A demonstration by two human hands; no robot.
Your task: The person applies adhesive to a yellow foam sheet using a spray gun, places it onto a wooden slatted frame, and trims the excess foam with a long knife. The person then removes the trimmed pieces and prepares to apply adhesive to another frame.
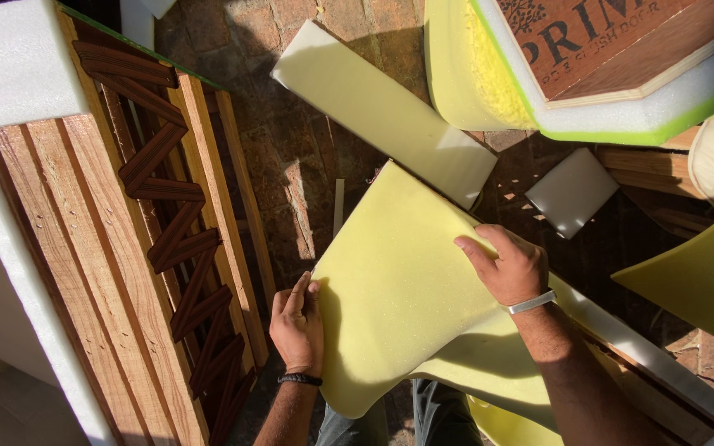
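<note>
Yellow foam sheet (398, 289) between your two hands, above the brick floor (291, 149).

Your left hand (297, 326) pinched the sheet's left edge, fingers together on it; your right hand (507, 266) gripped its far right edge, thumb on top. A wooden door panel (126, 248) with dark zigzag slats lay to the left, and a pale foam strip (382, 111) lay farther off.

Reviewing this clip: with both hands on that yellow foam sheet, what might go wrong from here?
The yellow foam sheet is thin and bends under the right hand; it may crease or tear. The left hand pinches only its edge, so it might slip. The carved wooden panel lies close alongside on the brick floor and could be knocked.
</note>
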